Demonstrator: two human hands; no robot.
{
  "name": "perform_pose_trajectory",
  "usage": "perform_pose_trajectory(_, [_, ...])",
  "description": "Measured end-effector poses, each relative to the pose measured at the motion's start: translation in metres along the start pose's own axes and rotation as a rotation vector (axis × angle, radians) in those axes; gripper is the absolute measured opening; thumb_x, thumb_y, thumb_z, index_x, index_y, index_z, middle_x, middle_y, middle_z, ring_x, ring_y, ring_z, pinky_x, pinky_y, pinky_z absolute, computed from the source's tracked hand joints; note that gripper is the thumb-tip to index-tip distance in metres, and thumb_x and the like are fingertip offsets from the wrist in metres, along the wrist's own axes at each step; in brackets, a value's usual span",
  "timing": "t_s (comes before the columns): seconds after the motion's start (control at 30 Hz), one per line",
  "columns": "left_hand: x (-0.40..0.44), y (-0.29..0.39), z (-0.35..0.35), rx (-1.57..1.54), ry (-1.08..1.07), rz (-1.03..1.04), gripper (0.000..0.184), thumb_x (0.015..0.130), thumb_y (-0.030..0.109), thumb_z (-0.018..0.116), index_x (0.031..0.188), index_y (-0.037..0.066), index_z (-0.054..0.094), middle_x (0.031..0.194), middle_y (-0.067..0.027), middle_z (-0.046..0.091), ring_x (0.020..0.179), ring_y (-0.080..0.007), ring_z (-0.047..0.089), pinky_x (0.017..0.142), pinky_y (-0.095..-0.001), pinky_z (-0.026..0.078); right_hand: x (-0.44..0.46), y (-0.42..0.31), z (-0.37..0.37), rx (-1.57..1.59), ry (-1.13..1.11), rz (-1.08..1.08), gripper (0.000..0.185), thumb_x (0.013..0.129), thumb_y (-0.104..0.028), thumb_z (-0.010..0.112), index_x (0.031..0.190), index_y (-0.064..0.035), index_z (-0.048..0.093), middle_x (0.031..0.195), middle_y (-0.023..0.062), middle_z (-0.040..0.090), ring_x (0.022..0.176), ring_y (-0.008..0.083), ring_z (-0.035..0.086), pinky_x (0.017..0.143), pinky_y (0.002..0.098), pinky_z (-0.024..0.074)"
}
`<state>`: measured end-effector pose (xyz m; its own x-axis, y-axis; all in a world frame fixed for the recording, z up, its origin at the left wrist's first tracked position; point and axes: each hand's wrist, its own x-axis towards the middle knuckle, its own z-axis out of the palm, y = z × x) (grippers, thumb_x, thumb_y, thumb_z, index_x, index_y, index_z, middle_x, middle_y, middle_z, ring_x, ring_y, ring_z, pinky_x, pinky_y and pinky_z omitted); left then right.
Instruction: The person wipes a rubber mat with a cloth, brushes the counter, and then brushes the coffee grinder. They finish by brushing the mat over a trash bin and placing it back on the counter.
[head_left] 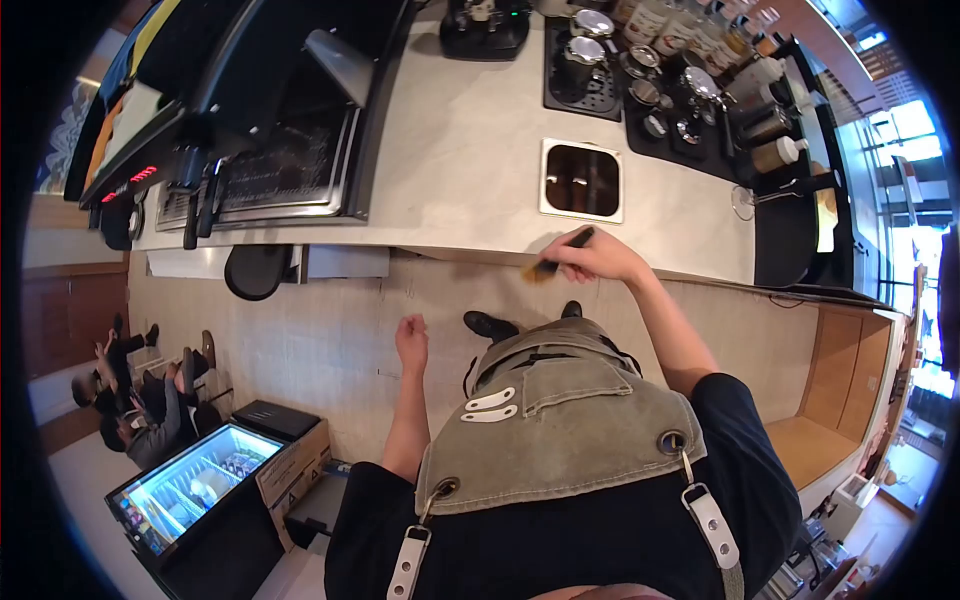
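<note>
My right hand (598, 256) is closed on a small brush (555, 259) with a dark handle and tan bristles, held at the front edge of the pale counter (450, 190). Just behind it, a square metal-rimmed bin (581, 214) is set into the counter. My left hand (412, 333) hangs over the floor, away from the counter, with its fingers curled; no object shows in it.
An espresso machine (270, 160) stands at the left, a grinder base (484, 28) at the back. Metal pitchers (585, 50) and bottles (650, 22) fill the back right. Two people sit far left, near a lit display fridge (200, 485).
</note>
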<state>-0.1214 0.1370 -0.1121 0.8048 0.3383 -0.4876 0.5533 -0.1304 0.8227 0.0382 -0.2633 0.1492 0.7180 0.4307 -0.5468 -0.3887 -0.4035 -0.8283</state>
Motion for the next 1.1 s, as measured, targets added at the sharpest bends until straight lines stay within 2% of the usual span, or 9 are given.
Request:
perform_pose_trajectory(0.03, [0.003,0.025,0.015,0.034,0.03,0.111,0.021,0.102,0.023,0.064,0.101,0.002,0.064,0.087,-0.0031,0.066,0.08,-0.0115,0.061,0.07,-0.0281,0.051,-0.011,0.021,-0.009,0.021,0.198,-0.071,0.035,0.095,-0.037,0.067,0.094,-0.0039,0.078,0.063,0.0031,0.065,0.052,0.0095,0.059,0.051,0.0257,0.0468])
perform_pose_trajectory(0.13, [-0.013,0.13,0.078,-0.024,0.117,0.389,0.024,0.101,0.024,0.066,0.101,0.0,0.064,0.083,-0.0009,0.064,0.078,-0.0102,0.058,0.072,-0.0272,0.049,-0.039,0.085,-0.048,-0.025,0.31,-0.101,0.037,0.095,-0.038,0.068,0.093,-0.003,0.078,0.063,0.0031,0.065,0.052,0.0093,0.059,0.05,0.0247,0.0463])
perform_pose_trajectory(0.2, [-0.012,0.178,0.117,0.091,-0.017,0.441,0.025,0.099,0.025,0.068,0.102,0.0,0.066,0.084,-0.0024,0.065,0.081,-0.0103,0.059,0.075,-0.0291,0.05,-0.074,0.087,-0.067,-0.055,0.019,0.155,0.036,0.095,-0.038,0.07,0.093,-0.0038,0.078,0.064,0.0003,0.063,0.057,0.0071,0.057,0.052,0.0236,0.0451])
perform_pose_trajectory(0.4, [0.004,0.283,0.244,0.531,-0.003,0.773,0.02,0.094,0.019,0.067,0.1,-0.001,0.063,0.094,-0.0172,0.071,0.092,-0.037,0.068,0.083,-0.0447,0.054,-0.155,0.145,-0.117,0.261,0.38,-0.01,0.03,0.099,-0.03,0.067,0.108,-0.0043,0.077,0.068,-0.0013,0.061,0.06,0.0066,0.054,0.053,0.0227,0.0428])
perform_pose_trajectory(0.5, [0.01,0.305,0.28,0.744,0.102,0.79,0.022,0.095,0.018,0.067,0.104,-0.001,0.063,0.096,-0.0176,0.071,0.093,-0.0355,0.069,0.084,-0.0457,0.054,-0.179,0.171,-0.137,0.279,0.511,-0.059,0.03,0.103,-0.025,0.062,0.116,-0.0022,0.075,0.066,-0.0004,0.059,0.06,0.0058,0.053,0.052,0.022,0.041])
perform_pose_trajectory(0.6, [0.0,0.331,0.3,0.658,-0.123,0.647,0.026,0.093,0.021,0.069,0.106,-0.001,0.064,0.094,-0.0175,0.071,0.092,-0.0338,0.07,0.083,-0.0443,0.055,-0.202,0.197,-0.146,0.31,0.539,-0.058,0.03,0.102,-0.026,0.062,0.116,-0.0026,0.075,0.067,-0.0004,0.059,0.06,0.0061,0.053,0.053,0.0225,0.0409])
perform_pose_trajectory(0.8, [0.011,0.333,0.321,0.972,-0.449,0.29,0.049,0.075,0.044,0.082,0.087,-0.003,0.072,0.08,-0.0141,0.072,0.077,-0.0269,0.07,0.073,-0.0397,0.054,-0.232,0.233,-0.153,0.331,0.566,-0.022,0.031,0.101,-0.028,0.064,0.118,-0.0044,0.075,0.068,-0.0005,0.06,0.061,0.0064,0.053,0.054,0.0236,0.0414])
perform_pose_trajectory(0.9, [0.011,0.327,0.321,0.992,-0.403,0.301,0.049,0.071,0.048,0.081,0.073,-0.001,0.076,0.078,-0.0186,0.075,0.078,-0.0312,0.073,0.079,-0.0396,0.057,-0.242,0.243,-0.154,0.354,0.586,-0.025,0.032,0.101,-0.028,0.064,0.12,-0.0037,0.075,0.067,-0.0005,0.059,0.061,0.0064,0.052,0.053,0.0234,0.0408])
perform_pose_trajectory(1.1, [0.008,0.322,0.332,1.129,-0.368,0.323,0.05,0.073,0.047,0.073,0.09,0.0,0.079,0.093,-0.0208,0.077,0.089,-0.0347,0.074,0.084,-0.0418,0.057,-0.253,0.258,-0.158,0.39,0.608,-0.031,0.032,0.101,-0.028,0.065,0.121,-0.0048,0.075,0.068,-0.0002,0.06,0.061,0.0062,0.053,0.054,0.0235,0.0415])
